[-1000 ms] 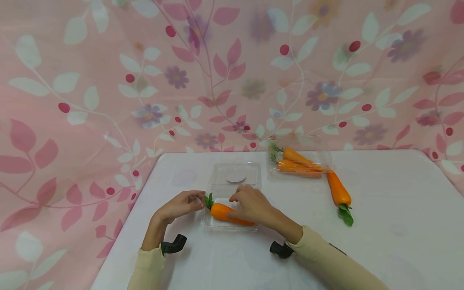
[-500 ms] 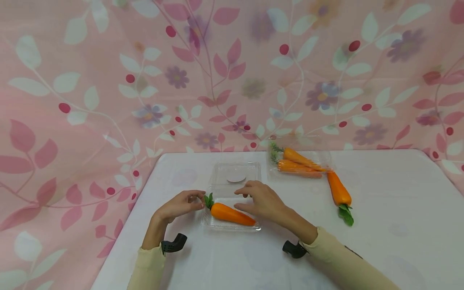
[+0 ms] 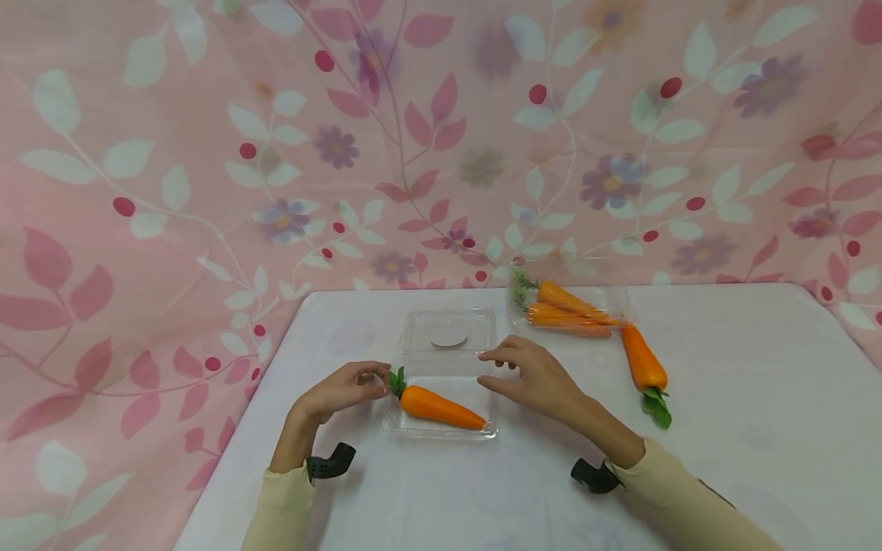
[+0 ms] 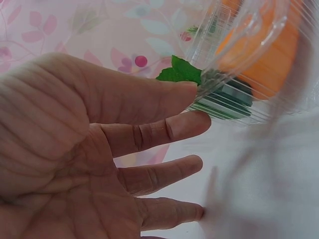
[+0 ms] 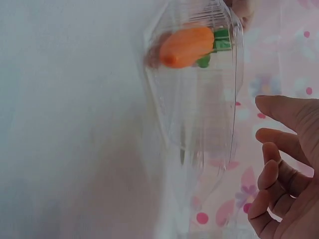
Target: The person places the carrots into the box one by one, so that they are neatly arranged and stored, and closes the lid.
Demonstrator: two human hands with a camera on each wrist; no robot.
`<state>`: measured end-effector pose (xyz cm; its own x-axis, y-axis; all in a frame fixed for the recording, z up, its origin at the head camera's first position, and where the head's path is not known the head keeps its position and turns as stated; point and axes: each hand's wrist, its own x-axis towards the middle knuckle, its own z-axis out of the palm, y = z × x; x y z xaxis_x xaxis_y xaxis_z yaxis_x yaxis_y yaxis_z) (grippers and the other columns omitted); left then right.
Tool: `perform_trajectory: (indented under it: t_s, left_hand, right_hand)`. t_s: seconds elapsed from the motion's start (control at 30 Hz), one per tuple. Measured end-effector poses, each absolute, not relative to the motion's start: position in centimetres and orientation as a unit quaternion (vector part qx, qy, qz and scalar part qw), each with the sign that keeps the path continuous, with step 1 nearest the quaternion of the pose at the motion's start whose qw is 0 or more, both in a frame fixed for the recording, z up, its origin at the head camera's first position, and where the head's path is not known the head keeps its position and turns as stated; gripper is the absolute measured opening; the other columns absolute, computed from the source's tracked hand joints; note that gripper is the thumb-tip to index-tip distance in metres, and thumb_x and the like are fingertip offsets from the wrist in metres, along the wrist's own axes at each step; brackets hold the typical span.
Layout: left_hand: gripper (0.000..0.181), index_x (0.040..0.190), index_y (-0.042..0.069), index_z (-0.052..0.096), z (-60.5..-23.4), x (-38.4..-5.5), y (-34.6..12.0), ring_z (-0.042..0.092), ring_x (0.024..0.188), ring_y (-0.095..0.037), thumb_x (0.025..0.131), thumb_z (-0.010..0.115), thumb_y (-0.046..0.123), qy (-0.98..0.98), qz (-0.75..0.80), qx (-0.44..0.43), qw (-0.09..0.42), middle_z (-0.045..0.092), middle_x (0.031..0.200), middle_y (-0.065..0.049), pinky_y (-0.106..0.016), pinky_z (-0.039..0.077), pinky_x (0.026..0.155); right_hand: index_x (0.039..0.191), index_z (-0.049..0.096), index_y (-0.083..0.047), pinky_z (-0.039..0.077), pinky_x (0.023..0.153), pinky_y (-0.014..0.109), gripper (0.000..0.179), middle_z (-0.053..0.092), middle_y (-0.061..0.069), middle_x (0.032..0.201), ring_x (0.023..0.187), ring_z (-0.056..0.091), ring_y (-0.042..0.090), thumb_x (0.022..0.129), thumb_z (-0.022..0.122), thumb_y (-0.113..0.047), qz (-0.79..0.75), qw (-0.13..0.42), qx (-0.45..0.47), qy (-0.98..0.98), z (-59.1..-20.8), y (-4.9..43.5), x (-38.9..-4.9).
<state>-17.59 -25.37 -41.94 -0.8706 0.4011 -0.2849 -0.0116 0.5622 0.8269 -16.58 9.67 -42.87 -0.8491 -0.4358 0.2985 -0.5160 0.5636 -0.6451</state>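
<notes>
An orange carrot (image 3: 442, 407) with green leaves lies slantwise in the base of a clear plastic clamshell box (image 3: 468, 389), whose lid (image 3: 416, 333) is folded back away from me. My left hand (image 3: 344, 394) is at the box's left side, by the leaves. In the left wrist view its thumb and index finger (image 4: 187, 122) pinch the box edge, and the other fingers are spread. To the right of the box, my right hand (image 3: 537, 379) hovers with fingers loosely bent, holding nothing. The right wrist view shows a gap between its fingers and the box wall.
A second clear box (image 3: 517, 314) holding carrots (image 3: 572, 298) stands at the back of the white table (image 3: 758, 383). One loose carrot (image 3: 644, 360) lies right of it, leaves toward me. A pink floral cloth (image 3: 427, 191) hangs behind.
My right hand has let go of the carrot in the box and moved right, off the box. The left hand has stayed at the box's left edge.
</notes>
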Motion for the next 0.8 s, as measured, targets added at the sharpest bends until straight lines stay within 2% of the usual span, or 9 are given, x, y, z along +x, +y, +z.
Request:
perform_trajectory:
  t_s: [0.1, 0.27, 0.47, 0.8]
  left_hand:
    - [0.010, 0.093, 0.004, 0.063, -41.9, -17.5, -25.3, 0.026, 0.139, -0.052, 0.094, 0.063, 0.014, 0.853, 0.455, 0.113, 0.230, 0.043, 0.147, -0.024, -0.067, 0.020, 0.109]
    - [0.010, 0.094, 0.004, 0.063, -41.8, -17.6, -25.3, 0.027, 0.139, -0.050, 0.094, 0.063, 0.014, 0.851, 0.458, 0.106, 0.233, 0.043, 0.147, -0.024, -0.065, 0.025, 0.109]
    - [0.010, 0.095, 0.004, 0.063, -41.8, -17.7, -25.5, 0.026, 0.139, -0.051, 0.094, 0.062, 0.014, 0.852, 0.456, 0.103, 0.237, 0.043, 0.147, -0.024, -0.065, 0.024, 0.108]
    - [0.011, 0.096, 0.004, 0.063, -42.0, -17.7, -25.4, 0.028, 0.139, -0.049, 0.095, 0.063, 0.015, 0.851, 0.457, 0.107, 0.236, 0.044, 0.147, -0.023, -0.065, 0.025, 0.108]
  right_hand:
    - [0.113, 0.075, -0.022, 0.048, 0.064, 0.027, 0.032, 0.063, 0.002, 0.094, 0.085, 0.057, 0.021, 0.084, 0.080, -0.033, 0.388, 0.056, 0.269, -0.880, -42.9, 10.4, -16.7]
    - [0.112, 0.076, -0.022, 0.049, 0.066, 0.026, 0.032, 0.062, 0.001, 0.094, 0.085, 0.055, 0.017, 0.083, 0.082, -0.032, 0.391, 0.072, 0.272, -0.876, -43.0, 11.5, -16.9]
    - [0.111, 0.076, -0.020, 0.048, 0.065, 0.026, 0.032, 0.063, 0.000, 0.092, 0.082, 0.053, 0.012, 0.082, 0.083, -0.032, 0.386, 0.096, 0.269, -0.877, -43.2, 13.1, -17.0]
    - [0.108, 0.076, -0.019, 0.049, 0.063, 0.030, 0.030, 0.062, -0.008, 0.094, 0.080, 0.055, 0.016, 0.080, 0.084, -0.028, 0.378, 0.124, 0.252, -0.882, -43.5, 16.2, -17.0]
